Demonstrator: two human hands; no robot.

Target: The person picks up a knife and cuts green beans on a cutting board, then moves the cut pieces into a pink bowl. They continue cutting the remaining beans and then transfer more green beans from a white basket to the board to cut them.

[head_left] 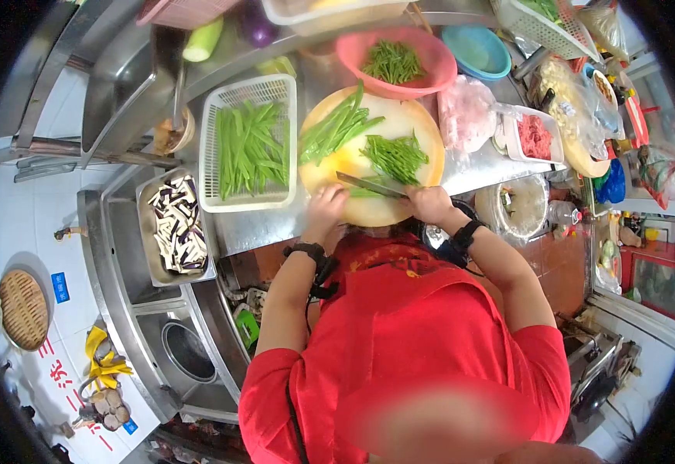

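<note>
seemingly mid-chop: right hand grips the knife, left hand curls over green beans on the cutting board; the next cut probably needs fingertips tucked back.

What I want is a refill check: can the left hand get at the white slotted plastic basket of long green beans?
Probably yes. The left hand sits on the round yellow cutting board, and the white slotted plastic basket stands open-topped just beside it, nothing between them.

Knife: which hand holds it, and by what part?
Right hand holds the knife by its handle, blade over the cutting board. Left hand presses green beans beside the blade.
</note>
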